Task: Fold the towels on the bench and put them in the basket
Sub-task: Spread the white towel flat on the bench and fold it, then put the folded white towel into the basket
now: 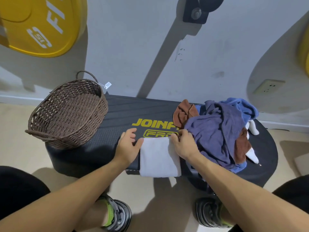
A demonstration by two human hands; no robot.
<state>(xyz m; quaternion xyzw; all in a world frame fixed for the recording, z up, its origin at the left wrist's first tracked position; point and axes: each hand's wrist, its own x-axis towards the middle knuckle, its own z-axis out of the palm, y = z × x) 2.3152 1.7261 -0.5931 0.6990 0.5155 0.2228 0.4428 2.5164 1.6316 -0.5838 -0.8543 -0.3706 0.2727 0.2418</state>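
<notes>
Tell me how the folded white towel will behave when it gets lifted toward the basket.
The white towel is soft cloth, so it will probably sag and may unfold unless supported underneath. It looks light. Its near edge already overhangs the bench, so a nudge could slide it off.

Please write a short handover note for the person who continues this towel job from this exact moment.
Left hand and right hand each pinch a far corner of the white towel, which lies folded at the bench front edge.
The wicker basket at the bench's left end shows no towels inside.
The unfolded pile of purple, blue, brown and white towels sits at the right end.
Left: finish this towel, basket it, then fold the pile.
</notes>
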